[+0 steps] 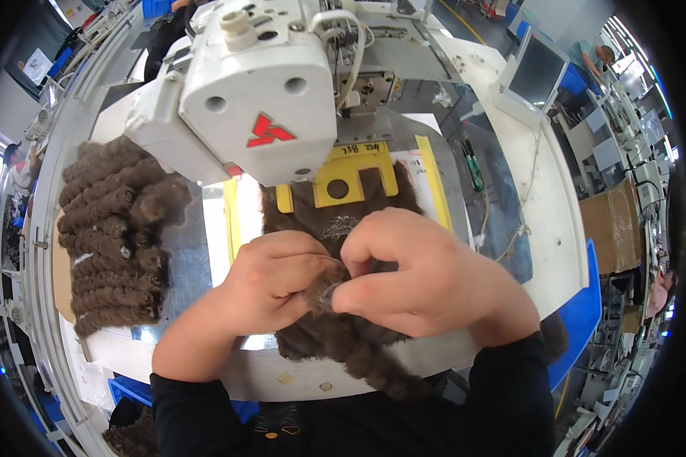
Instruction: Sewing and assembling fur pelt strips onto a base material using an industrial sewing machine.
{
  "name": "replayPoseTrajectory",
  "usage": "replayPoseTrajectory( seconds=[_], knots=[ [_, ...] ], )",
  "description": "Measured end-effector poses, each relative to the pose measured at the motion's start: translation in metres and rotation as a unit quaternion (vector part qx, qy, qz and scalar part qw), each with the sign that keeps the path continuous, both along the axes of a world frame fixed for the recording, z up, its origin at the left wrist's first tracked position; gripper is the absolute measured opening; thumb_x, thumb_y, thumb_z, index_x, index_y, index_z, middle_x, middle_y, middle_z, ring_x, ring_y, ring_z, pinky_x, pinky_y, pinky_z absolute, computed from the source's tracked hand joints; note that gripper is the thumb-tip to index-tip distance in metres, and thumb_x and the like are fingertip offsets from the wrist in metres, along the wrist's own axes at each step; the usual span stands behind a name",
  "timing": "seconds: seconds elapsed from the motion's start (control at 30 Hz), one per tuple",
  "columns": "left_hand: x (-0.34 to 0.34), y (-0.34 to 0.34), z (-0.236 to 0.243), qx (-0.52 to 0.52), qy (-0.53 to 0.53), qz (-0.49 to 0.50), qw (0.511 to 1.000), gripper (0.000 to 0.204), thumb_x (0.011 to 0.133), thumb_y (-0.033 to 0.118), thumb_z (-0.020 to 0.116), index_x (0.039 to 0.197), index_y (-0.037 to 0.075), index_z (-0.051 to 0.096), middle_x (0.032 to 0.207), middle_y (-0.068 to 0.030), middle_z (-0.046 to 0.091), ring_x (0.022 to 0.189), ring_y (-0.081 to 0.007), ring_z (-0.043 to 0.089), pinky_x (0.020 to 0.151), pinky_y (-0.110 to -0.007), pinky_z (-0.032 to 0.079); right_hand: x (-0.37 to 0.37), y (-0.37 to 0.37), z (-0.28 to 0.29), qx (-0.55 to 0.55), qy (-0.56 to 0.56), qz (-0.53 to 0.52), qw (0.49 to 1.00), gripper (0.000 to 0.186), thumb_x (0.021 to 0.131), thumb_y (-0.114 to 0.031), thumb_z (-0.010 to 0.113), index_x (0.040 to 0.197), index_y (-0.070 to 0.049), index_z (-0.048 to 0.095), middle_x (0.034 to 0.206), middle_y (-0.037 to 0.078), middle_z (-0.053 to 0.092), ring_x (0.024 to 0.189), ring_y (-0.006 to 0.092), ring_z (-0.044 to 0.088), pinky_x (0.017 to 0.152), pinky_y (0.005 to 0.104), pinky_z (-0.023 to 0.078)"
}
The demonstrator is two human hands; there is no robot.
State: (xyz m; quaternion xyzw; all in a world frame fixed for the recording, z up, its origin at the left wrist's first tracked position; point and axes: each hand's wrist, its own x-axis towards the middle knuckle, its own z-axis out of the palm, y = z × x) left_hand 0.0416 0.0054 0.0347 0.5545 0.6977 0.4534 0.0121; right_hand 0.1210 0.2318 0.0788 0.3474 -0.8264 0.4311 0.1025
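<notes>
Pinching shaggy brown fur piece [335, 335], left hand [270, 282] and right hand [427, 278] grips closed.

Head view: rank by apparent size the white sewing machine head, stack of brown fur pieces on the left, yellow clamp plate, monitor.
1. white sewing machine head
2. stack of brown fur pieces
3. monitor and yellow clamp plate look about alike; the monitor sits farther off, so unranked.

fur piece [335, 335] partly under hands [343, 282]

Your brown curly fur piece [335, 335] lies at the tabletop's [545, 221] near edge, under the white sewing machine head [251, 99]. The stacked brown fur pieces [114, 236] sit at its left edge, the white monitor [533, 76] at its far right corner.
</notes>
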Motion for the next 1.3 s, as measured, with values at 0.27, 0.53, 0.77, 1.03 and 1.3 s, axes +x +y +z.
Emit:
replayPoseTrajectory(
  seconds=[0.27, 0.53, 0.77, 1.03, 1.3],
  knots=[
    [-0.002, 0.002, -0.005, -0.031, -0.039, -0.075, 0.996, 0.025, 0.067, -0.003, 0.074, 0.092, -0.001, 0.07, 0.083, -0.0124, 0.064, 0.074, -0.0334, 0.065, 0.061, -0.041, 0.054, -0.004, 0.01, -0.001, 0.092, 0.039, 0.014, 0.995, 0.013, 0.079, -0.008, 0.072, 0.078, -0.008, 0.059, 0.085, 0.007, 0.049, 0.076, 0.027, 0.054, 0.068, 0.0388, 0.043],
    [-0.002, 0.0, 0.0, -0.006, -0.056, -0.067, 0.996, 0.024, 0.068, -0.002, 0.076, 0.092, -0.003, 0.07, 0.087, -0.0164, 0.066, 0.075, -0.0343, 0.066, 0.063, -0.038, 0.054, -0.008, 0.014, -0.006, 0.056, 0.058, 0.016, 0.997, 0.017, 0.076, -0.009, 0.077, 0.084, -0.008, 0.062, 0.082, 0.007, 0.053, 0.078, 0.0276, 0.057, 0.069, 0.0382, 0.045],
    [0.0, -0.001, -0.007, 0.047, -0.027, -0.001, 0.999, 0.022, 0.069, -0.008, 0.072, 0.09, -0.005, 0.071, 0.085, -0.017, 0.066, 0.071, -0.0299, 0.066, 0.061, -0.035, 0.054, -0.006, 0.0, -0.012, -0.103, -0.092, -0.06, 0.989, 0.034, 0.078, -0.016, 0.087, 0.106, -0.006, 0.071, 0.091, 0.009, 0.065, 0.081, 0.0305, 0.065, 0.069, 0.0383, 0.051],
    [0.002, 0.002, -0.007, 0.056, -0.051, 0.013, 0.997, 0.023, 0.068, -0.01, 0.07, 0.091, -0.004, 0.071, 0.086, -0.016, 0.068, 0.07, -0.0287, 0.066, 0.061, -0.035, 0.054, -0.005, 0.0, -0.021, -0.082, -0.044, -0.064, 0.994, 0.024, 0.072, -0.006, 0.091, 0.091, -0.004, 0.077, 0.08, 0.008, 0.068, 0.068, 0.0248, 0.067, 0.059, 0.0311, 0.051],
    [0.007, 0.014, -0.009, 0.07, -0.109, -0.009, 0.992, 0.022, 0.078, 0.002, 0.084, 0.095, 0.0, 0.071, 0.09, -0.015, 0.071, 0.076, -0.0263, 0.068, 0.067, -0.034, 0.055, -0.007, 0.003, -0.02, -0.104, -0.054, -0.031, 0.993, 0.022, 0.071, -0.003, 0.09, 0.085, -0.004, 0.073, 0.079, 0.008, 0.067, 0.069, 0.0236, 0.066, 0.059, 0.0321, 0.05]
  ],
)
